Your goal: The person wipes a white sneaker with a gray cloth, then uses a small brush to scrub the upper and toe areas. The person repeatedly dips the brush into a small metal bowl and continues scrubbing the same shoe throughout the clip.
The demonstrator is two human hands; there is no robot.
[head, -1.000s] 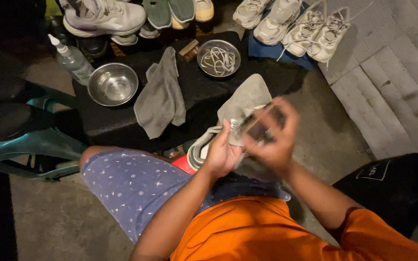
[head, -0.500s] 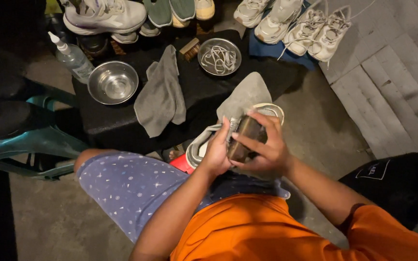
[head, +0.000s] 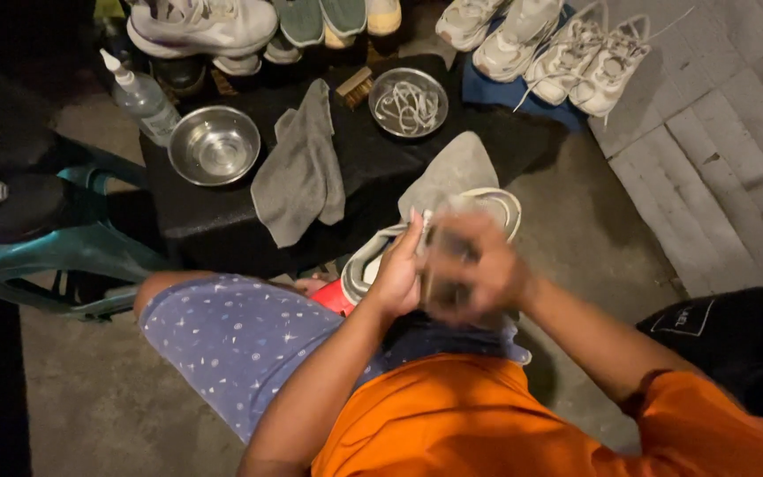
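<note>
Both hands meet over the person's lap, each with its own grip. Left hand (head: 396, 276) is wrapped around the near side of a pale sneaker (head: 373, 261), fingers curled closed on its upper and holding it steady above the knee. Right hand (head: 474, 269) is motion-blurred; it looks closed around a small dark object, probably a brush (head: 443, 256), pressed against the shoe, though the blur leaves the object's kind uncertain.

The sneaker lies with its long axis running from lower left, near the knee, up to the right, where its light sole rim (head: 498, 201) shows beyond the knuckles. It sits directly under both hands, the left nearer its heel end, the right across its middle. A grey cloth (head: 452, 172) lies beneath and behind the shoe.

On the black desk (head: 373, 163) beyond stand an empty steel bowl (head: 214, 146), a second grey cloth (head: 302, 172), a steel bowl of white laces (head: 409, 103), a small wooden brush (head: 355, 87) and a clear squeeze bottle (head: 141, 95). More sneakers (head: 567, 53) line the floor behind.
</note>
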